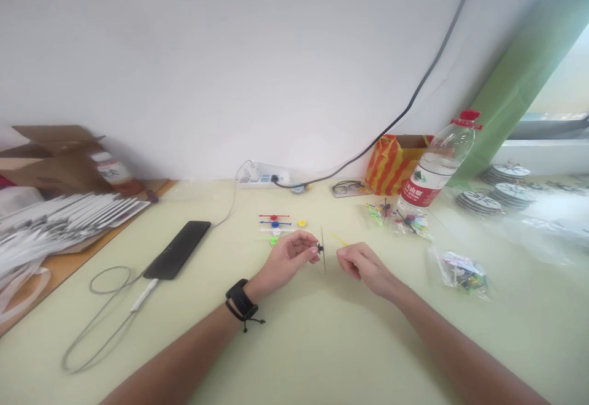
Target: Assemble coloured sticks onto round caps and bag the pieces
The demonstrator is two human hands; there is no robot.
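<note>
2 small things are held just above the pale green counter (294, 343): a black piece (321, 249) and a yellow stick (339, 240). The left hand (297, 256) pinches the black piece between thumb and fingertips, its other fingers curled. A thin disc (323, 261), seen almost edge-on, stands upright at that piece. The right hand (365, 265) is closed nearly to a fist, with the yellow stick poking out from its fingers toward the disc; the stick and the disc are apart. A black watch (242, 299) and a dark cord bracelet (254, 319) are on the left wrist.

Just beyond the left hand, 4 coloured pieces lie in a column: a red arrow (273, 216), a blue arrow (275, 224), a white arrow (277, 232) and a green piece (273, 241), the last partly hidden by the hand. 1 yellow round piece (302, 223) lies to their right.

On the left side, a black phone (177, 250) lies with a white cable plug (145, 294) at its near end. At the wall are a white power strip (264, 177) and a pair of glasses (347, 186). To the right, a large red-capped bottle (437, 162) stands in front of a red and yellow bag (391, 162), near 2 clear packets of coloured parts (405, 219) (464, 273). Farther right are stacks of round discs (479, 201).
</note>
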